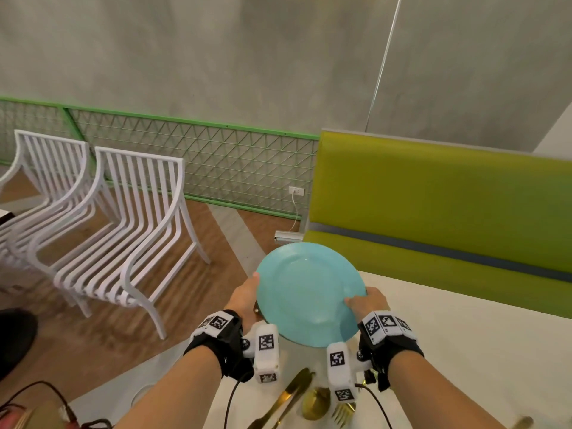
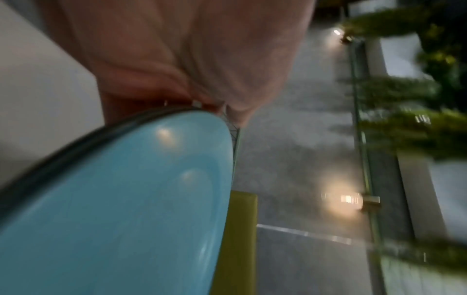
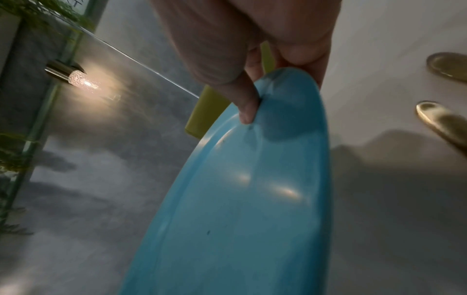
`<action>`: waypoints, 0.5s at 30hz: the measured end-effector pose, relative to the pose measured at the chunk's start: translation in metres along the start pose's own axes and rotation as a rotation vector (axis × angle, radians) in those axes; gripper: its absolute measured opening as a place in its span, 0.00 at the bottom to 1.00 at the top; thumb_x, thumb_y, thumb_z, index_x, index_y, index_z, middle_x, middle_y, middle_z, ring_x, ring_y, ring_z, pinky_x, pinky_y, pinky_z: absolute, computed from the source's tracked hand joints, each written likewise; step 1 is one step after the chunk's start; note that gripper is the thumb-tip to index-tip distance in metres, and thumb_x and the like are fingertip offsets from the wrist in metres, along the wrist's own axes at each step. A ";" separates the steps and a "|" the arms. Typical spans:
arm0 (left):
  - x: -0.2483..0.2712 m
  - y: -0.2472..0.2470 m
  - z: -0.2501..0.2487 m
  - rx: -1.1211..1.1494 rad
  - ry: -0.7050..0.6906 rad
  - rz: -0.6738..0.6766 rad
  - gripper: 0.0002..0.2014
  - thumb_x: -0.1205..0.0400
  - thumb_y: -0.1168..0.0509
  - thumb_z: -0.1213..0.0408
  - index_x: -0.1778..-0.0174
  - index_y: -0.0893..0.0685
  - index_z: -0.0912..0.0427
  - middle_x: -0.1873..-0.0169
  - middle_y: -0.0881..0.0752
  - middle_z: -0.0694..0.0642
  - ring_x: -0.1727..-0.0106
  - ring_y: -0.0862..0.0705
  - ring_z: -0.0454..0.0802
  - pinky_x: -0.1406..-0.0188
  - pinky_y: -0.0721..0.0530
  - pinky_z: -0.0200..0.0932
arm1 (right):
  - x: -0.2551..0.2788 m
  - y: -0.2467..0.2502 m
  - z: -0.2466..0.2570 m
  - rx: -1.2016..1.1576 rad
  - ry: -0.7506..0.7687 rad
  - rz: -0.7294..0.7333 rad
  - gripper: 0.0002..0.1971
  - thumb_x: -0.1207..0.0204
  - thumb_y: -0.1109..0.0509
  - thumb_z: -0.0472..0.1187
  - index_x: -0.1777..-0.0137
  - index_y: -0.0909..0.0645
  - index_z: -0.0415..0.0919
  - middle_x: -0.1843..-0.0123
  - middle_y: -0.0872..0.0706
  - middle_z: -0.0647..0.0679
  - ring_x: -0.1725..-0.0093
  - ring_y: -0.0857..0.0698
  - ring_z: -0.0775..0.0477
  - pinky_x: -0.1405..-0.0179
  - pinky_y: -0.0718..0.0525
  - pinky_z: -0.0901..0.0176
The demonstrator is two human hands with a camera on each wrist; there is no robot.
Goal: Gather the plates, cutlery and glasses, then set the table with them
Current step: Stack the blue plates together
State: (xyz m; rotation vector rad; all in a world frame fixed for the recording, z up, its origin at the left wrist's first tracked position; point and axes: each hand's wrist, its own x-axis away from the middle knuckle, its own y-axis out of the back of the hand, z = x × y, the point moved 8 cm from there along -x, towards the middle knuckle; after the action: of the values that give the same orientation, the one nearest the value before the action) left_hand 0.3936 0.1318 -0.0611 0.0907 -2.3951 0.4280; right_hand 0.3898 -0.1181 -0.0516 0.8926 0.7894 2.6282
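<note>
Holding the plate [image 1: 305, 294] by its rim above the table [image 1: 464, 351] edge, left hand [image 1: 244, 297] and right hand [image 1: 366, 303] both gripping it, the person seems at the placing step, and next must lower it flat beside the cutlery [image 1: 297, 394].

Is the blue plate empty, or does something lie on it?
Empty. The blue plate shows only bare glaze and light reflections in all three views; left hand and right hand hold its rim.
</note>
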 end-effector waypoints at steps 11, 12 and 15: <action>-0.018 0.020 0.002 -0.816 -0.139 -0.095 0.15 0.20 0.40 0.75 0.37 0.22 0.69 0.40 0.17 0.67 0.40 0.17 0.64 0.39 0.17 0.58 | -0.004 -0.034 -0.037 0.206 -0.140 0.048 0.19 0.21 0.37 0.36 0.32 0.23 0.30 0.33 0.19 0.35 0.32 0.21 0.37 0.38 0.22 0.52; -0.018 0.021 0.001 -0.866 -0.152 -0.100 0.16 0.20 0.39 0.73 0.36 0.22 0.69 0.38 0.17 0.67 0.38 0.17 0.64 0.38 0.18 0.58 | -0.004 -0.035 -0.036 0.218 -0.135 0.051 0.19 0.21 0.37 0.36 0.33 0.23 0.30 0.33 0.19 0.34 0.32 0.21 0.37 0.38 0.22 0.52; -0.019 0.019 0.002 -0.966 -0.152 -0.074 0.17 0.20 0.39 0.72 0.35 0.23 0.70 0.37 0.18 0.68 0.36 0.18 0.64 0.37 0.19 0.58 | -0.005 -0.037 -0.037 0.265 -0.113 0.056 0.18 0.22 0.38 0.37 0.34 0.22 0.32 0.33 0.19 0.36 0.34 0.19 0.37 0.39 0.21 0.54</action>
State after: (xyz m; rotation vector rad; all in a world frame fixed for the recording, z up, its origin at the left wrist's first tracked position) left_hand 0.4037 0.1485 -0.0803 -0.2303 -2.4775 -0.8051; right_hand 0.3729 -0.1051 -0.0989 1.1351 1.1157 2.5311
